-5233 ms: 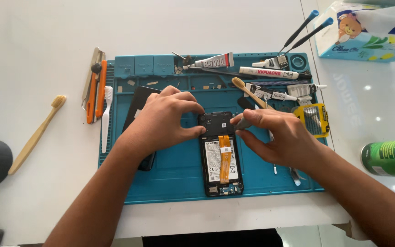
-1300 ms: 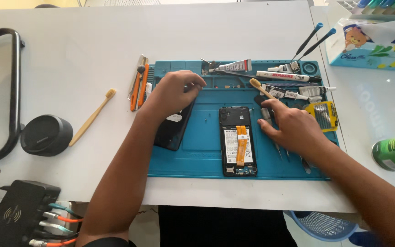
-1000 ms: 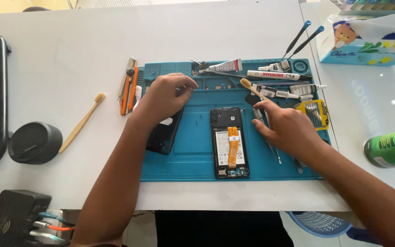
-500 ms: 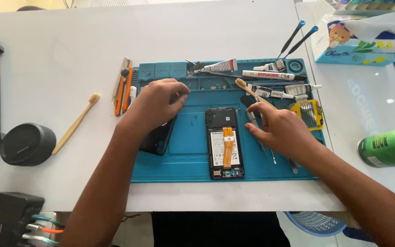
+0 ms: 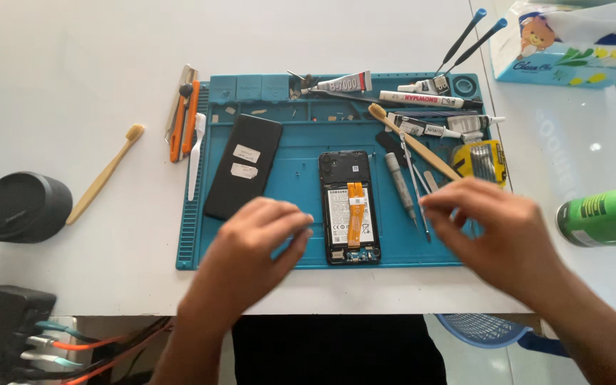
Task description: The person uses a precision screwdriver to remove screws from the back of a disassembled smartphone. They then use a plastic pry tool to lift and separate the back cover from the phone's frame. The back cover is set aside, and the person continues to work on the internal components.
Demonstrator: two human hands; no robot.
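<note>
Pulled back off the mat since a moment ago: left hand (image 5: 254, 246) and right hand (image 5: 497, 232), both loosely spread, empty. Opened phone (image 5: 349, 207) between them, probably light, stiff, fragile inside. Best gripped by side edges, clear of orange flex cable (image 5: 355, 214).

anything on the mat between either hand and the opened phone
Nothing visible. The left hand and right hand flank the opened black phone with the orange flex cable, with only bare blue mat between; the metal tweezers lie beyond the right fingertips.

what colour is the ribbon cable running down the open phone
Orange; the ribbon cable on the open phone shows best in the head view.
</note>
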